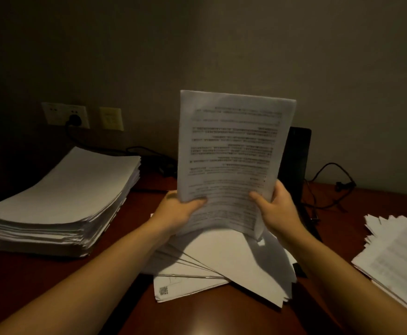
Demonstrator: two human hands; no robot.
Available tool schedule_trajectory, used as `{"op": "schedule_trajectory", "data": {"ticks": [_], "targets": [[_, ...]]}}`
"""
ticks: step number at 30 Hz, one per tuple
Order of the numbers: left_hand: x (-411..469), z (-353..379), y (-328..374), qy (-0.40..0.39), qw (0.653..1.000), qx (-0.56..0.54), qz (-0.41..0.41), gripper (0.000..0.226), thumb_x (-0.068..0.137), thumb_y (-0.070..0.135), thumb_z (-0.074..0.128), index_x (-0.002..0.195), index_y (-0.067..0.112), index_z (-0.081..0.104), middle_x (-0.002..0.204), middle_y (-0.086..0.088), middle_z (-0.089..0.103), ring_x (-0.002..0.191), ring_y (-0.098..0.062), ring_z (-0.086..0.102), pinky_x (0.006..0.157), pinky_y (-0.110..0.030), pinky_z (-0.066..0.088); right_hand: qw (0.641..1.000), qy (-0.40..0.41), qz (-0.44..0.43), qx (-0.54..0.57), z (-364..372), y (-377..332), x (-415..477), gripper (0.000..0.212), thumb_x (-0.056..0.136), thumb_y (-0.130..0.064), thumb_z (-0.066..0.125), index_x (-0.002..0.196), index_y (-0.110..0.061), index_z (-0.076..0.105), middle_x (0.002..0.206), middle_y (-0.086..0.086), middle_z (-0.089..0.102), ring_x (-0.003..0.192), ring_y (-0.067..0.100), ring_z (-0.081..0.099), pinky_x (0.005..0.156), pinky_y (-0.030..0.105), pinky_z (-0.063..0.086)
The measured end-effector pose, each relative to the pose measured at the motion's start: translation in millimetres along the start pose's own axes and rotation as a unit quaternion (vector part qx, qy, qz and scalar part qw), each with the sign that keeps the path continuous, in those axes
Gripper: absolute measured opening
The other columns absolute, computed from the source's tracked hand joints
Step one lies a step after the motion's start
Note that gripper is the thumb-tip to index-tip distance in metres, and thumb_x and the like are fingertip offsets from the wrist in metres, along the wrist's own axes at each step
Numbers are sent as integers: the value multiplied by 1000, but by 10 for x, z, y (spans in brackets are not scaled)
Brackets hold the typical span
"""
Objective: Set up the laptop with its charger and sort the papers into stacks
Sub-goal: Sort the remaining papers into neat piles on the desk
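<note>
Both hands — left hand (175, 211), right hand (278, 209) — grip 1 sheaf (231, 151); tap edges even, probably onto the pile (224, 267).

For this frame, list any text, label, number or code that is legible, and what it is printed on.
Nothing here can be read.
Held sheets: many printed lines, upside down to the camera and too blurred to read.
Bottom sheet of the middle pile: a small square code, too small to make out.
Right pile: faint print, blurred.
Left stack: top sheet blank.
Wall sockets: no legible marking.
</note>
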State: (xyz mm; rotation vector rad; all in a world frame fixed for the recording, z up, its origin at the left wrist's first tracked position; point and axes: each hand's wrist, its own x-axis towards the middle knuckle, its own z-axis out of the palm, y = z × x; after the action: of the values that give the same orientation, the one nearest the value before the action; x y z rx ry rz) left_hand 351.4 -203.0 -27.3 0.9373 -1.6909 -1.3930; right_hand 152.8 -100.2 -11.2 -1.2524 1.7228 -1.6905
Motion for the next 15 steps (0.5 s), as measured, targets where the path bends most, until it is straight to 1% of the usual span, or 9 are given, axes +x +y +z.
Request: {"op": "schedule_trajectory", "data": {"ticks": [1, 2, 5, 6, 8, 10, 11, 13, 15], "targets": [[-4, -1, -73, -1, 1000, 12, -15, 15, 89, 28, 75, 103, 31, 72, 104, 7, 73, 100, -15, 68, 82, -32, 60, 1000, -3, 3, -13, 0, 36, -9, 32, 96, -10, 60, 124, -22, 53, 115, -7, 64, 106, 11, 63, 89, 38, 58], [-6, -12, -104, 1, 999, 18, -27, 16, 89, 31, 75, 105, 30, 72, 104, 7, 73, 100, -15, 68, 84, -33, 59, 1000, -6, 2, -21, -1, 43, -8, 30, 96, -11, 59, 124, -22, 54, 114, -7, 64, 104, 11, 64, 87, 37, 59], [10, -83, -36, 13, 1000, 4, -23, 21, 92, 27, 72, 112, 18, 72, 106, 1, 74, 99, -16, 71, 77, -27, 61, 999, -13, -19, -26, 21, -29, 53, 25, 96, -13, 60, 119, -22, 57, 111, -6, 67, 101, 14, 68, 79, 34, 61], [37, -128, -1, 14, 1000, 0, -12, 22, 94, 25, 70, 114, 16, 72, 108, 0, 74, 100, -16, 71, 80, -29, 61, 999, -14, -25, -25, 43, -78, 82, 23, 97, -14, 60, 117, -23, 57, 110, -6, 68, 100, 13, 69, 78, 33, 62], [94, -226, 77, 16, 1000, -11, -2, 20, 96, 23, 67, 116, 19, 71, 109, 0, 75, 102, -17, 72, 85, -38, 61, 999, -13, -32, -26, 109, -176, 140, 17, 98, -18, 59, 113, -25, 57, 108, -5, 69, 97, 13, 71, 77, 34, 62], [142, -337, 134, 22, 998, -54, -8, 16, 97, 22, 66, 111, 26, 71, 107, 0, 76, 100, -21, 73, 88, -48, 60, 999, -21, -32, -18, 204, -264, 190, 13, 99, -21, 57, 110, -27, 56, 109, -5, 69, 97, 14, 71, 76, 34, 62], [162, -392, 154, 28, 997, -70, -9, 15, 96, 22, 67, 109, 28, 72, 107, 1, 77, 100, -22, 73, 89, -50, 59, 999, -25, -30, -10, 266, -300, 210, 11, 100, -23, 56, 110, -27, 56, 109, -4, 69, 97, 14, 72, 75, 34, 62], [189, -533, 194, 38, 997, -61, 0, 18, 96, 23, 67, 112, 28, 72, 109, 4, 76, 101, -21, 73, 91, -48, 58, 1000, -26, -17, 5, 418, -358, 250, 12, 100, -24, 55, 112, -26, 55, 109, -4, 69, 96, 14, 72, 74, 34, 62], [178, -701, 244, 45, 998, -37, -2, 19, 98, 22, 65, 116, 26, 71, 109, 5, 76, 98, -18, 74, 88, -42, 60, 999, -26, 3, 21, 611, -396, 289, 14, 101, -26, 54, 115, -25, 54, 108, -5, 69, 94, 15, 73, 73, 34, 63]]}}
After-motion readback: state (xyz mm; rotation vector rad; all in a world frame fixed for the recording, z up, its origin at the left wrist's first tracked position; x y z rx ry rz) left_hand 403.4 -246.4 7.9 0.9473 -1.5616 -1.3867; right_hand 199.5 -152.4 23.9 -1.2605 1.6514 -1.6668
